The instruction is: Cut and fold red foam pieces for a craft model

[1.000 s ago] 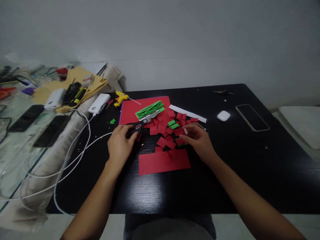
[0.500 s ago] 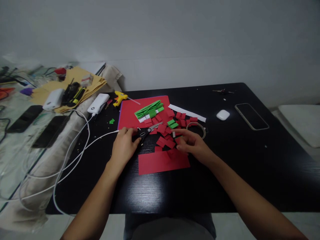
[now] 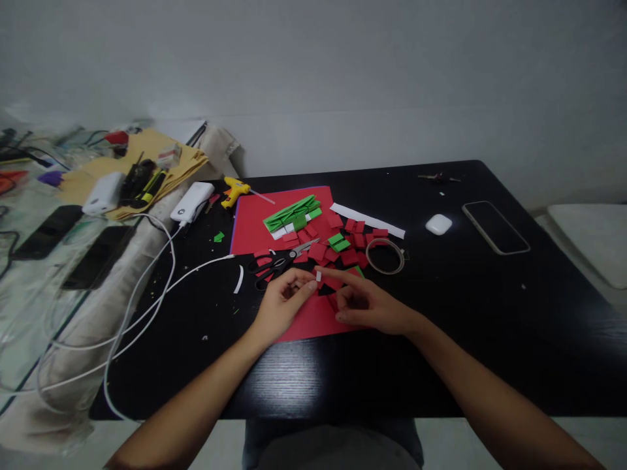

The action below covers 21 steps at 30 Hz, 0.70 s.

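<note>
The left hand (image 3: 281, 308) has its thumb and fingertips pinched close at a small white piece (image 3: 319, 276), which the right hand's extended index finger touches; whether the left grips it, I cannot tell. The right hand (image 3: 375, 305) has its other fingers curled. Below lies a red strip (image 3: 313, 320); just beyond are red paper pieces (image 3: 318, 251), with scissors (image 3: 279, 262) to the left and a tape roll (image 3: 385, 256) to the right. Farther off sits a green folded bundle (image 3: 292, 214).

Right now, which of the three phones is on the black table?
The far-right phone, with the pale edge, to the right of the small white case. The other two phones lie off the black table, to its left.
</note>
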Each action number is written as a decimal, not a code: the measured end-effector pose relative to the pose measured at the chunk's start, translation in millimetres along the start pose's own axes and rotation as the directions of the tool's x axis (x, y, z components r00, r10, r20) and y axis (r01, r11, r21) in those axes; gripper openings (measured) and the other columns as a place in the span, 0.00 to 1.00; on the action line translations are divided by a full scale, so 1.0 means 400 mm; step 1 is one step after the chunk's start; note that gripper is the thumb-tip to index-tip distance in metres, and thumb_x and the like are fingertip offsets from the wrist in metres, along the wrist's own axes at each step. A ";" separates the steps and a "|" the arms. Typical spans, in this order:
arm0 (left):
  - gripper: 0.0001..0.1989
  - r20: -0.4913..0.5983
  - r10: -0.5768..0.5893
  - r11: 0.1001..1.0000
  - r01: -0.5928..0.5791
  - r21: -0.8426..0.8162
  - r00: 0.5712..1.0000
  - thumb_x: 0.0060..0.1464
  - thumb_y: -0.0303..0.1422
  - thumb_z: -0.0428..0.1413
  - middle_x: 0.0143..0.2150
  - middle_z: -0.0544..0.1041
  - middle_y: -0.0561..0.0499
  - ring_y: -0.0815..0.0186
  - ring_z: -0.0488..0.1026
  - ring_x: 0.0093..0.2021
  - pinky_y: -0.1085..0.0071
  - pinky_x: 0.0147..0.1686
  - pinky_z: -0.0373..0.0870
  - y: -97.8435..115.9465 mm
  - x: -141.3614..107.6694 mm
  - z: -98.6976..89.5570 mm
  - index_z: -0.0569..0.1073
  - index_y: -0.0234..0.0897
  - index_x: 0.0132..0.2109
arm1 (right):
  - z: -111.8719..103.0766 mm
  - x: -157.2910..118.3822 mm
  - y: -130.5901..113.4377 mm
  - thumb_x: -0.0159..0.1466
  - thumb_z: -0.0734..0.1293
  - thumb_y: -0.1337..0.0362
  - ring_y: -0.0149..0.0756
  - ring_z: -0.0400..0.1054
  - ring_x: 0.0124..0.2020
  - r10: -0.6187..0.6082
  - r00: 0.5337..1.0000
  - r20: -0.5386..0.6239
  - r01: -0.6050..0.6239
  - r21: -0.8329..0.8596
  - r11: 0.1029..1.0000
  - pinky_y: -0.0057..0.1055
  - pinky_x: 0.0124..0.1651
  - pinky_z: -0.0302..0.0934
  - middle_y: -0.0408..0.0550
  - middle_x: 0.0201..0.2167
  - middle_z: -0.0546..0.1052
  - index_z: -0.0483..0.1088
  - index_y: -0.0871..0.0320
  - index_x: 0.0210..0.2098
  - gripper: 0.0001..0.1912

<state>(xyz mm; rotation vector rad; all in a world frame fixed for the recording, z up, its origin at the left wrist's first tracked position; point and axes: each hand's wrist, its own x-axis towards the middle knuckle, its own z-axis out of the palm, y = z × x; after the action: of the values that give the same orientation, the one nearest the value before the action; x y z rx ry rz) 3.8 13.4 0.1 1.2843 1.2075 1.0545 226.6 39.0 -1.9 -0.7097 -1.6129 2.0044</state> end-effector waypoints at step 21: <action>0.13 -0.019 -0.099 0.993 0.098 -0.061 0.995 0.55 0.41 0.64 0.23 0.69 0.56 0.73 0.61 0.23 0.74 0.25 0.55 -0.003 -0.005 -0.004 0.78 0.34 0.34 | 0.009 -0.002 -0.006 0.64 0.71 0.66 0.27 0.59 0.27 -0.026 1.000 -0.009 0.025 -0.128 0.991 0.25 0.32 0.55 0.35 0.27 0.66 0.56 0.51 0.72 0.40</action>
<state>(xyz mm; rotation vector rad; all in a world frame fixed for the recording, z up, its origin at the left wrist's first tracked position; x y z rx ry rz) 1.9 11.7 -0.9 1.1580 1.2339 1.0274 224.9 36.4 1.3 -0.7413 -1.7474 1.8894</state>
